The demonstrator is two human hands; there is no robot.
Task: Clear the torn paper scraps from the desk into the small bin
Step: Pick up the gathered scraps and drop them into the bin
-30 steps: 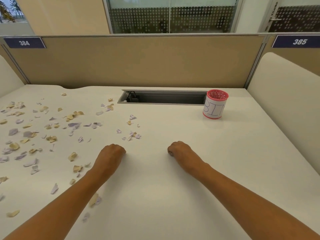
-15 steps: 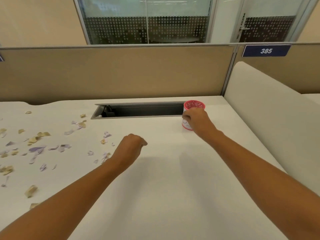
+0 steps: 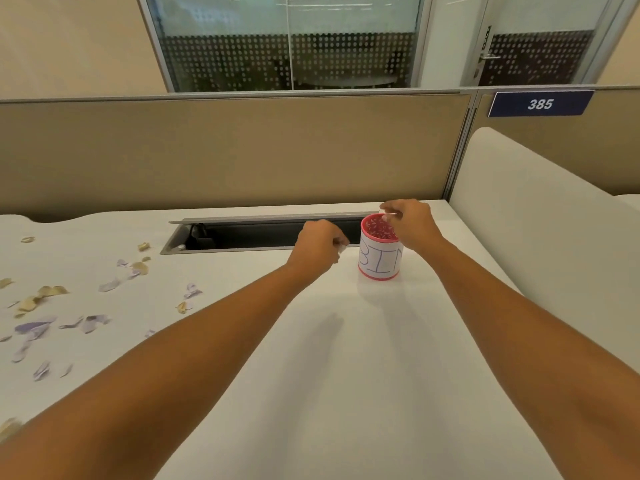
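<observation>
While the right hand [image 3: 412, 221] hovered over the bin [image 3: 380, 252], its grip was pinched nearly closed, thumb against fingertips, on what looked like a thin pale scrap just above the rim; the piece was too small to make out clearly. The left hand [image 3: 318, 244] hung just beside the bin on its left, curled into a loose fist, with a sliver of white paper peeking out at its fingertips, so it seemed to be carrying scraps too, though how many could not be told.

The bin stood upright on the tabletop [image 3: 346, 358] near the far right corner, touching neither hand as far as could be seen, a pink mesh cup wrapped in a white label, right next to the open cable tray [image 3: 242, 233]. Most of the scraps [image 3: 52, 306] lay well apart from it, strewn over the left side of the tabletop, tan and lilac pieces, many curled or creased.

Such paper would be nearly weightless and limp, easy to crush, and apt to flutter off or cling to skin. Curled edges standing clear of the surface looked like the best places to pinch; flat ones would probably need sweeping together first. The bin itself appeared light enough to tip if knocked.
</observation>
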